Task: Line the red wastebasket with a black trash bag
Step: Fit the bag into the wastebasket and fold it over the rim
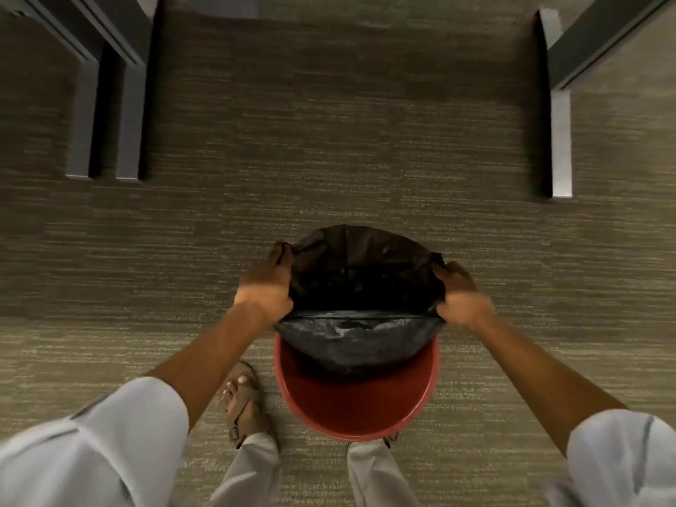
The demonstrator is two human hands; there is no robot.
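The red wastebasket (356, 408) stands on the carpet right in front of my feet, its near inner wall bare. A black trash bag (360, 276) is spread open over its far half, and part of the bag hangs down inside the near side of its mouth. My left hand (266, 287) grips the bag's edge on the left. My right hand (461, 294) grips the edge on the right. Both hands hold the mouth of the bag stretched wide above the rim.
Grey striped carpet covers the floor. Two dark desk legs (106, 115) stand at the far left and one pale leg (561, 140) at the far right, with open floor between them. My sandalled foot (243, 404) is just left of the basket.
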